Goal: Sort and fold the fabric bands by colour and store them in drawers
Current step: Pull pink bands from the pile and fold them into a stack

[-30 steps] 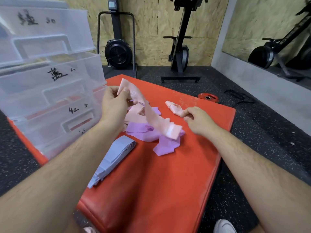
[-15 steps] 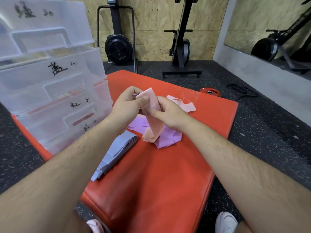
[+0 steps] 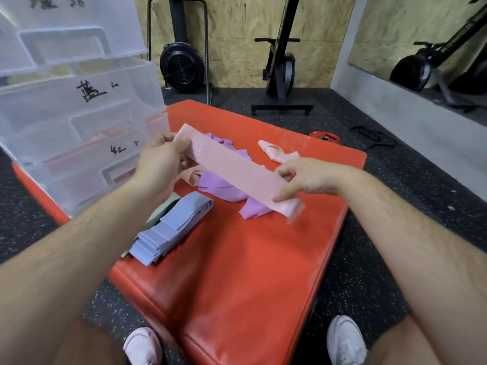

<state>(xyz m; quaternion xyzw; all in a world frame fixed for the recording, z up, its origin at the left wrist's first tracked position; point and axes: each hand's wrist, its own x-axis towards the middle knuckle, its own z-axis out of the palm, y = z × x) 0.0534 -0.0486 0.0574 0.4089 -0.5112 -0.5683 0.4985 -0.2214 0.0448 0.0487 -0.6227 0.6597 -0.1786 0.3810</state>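
A pink fabric band [image 3: 237,168] is stretched flat between both hands above the red mat [image 3: 250,259]. My left hand [image 3: 160,162] pinches its upper left end and my right hand [image 3: 303,179] grips its lower right end. Under the band lie loose purple bands [image 3: 224,189]. A second pink band [image 3: 276,152] lies crumpled further back on the mat. A folded stack of blue bands [image 3: 171,229] rests at the mat's left, with a green band [image 3: 160,210] partly under it. The clear plastic drawer unit [image 3: 76,114] with handwritten labels stands at the left, its drawers pushed in.
Black rubber floor surrounds the mat. A red weight plate [image 3: 324,137] lies just past the mat's far right corner. Exercise machines [image 3: 280,64] stand against the wooden back wall. My two white shoes [image 3: 345,341] are at the mat's near edge.
The pink band hung folded between hands held close together; now my hands have pulled apart and the band is spread out flat between them.
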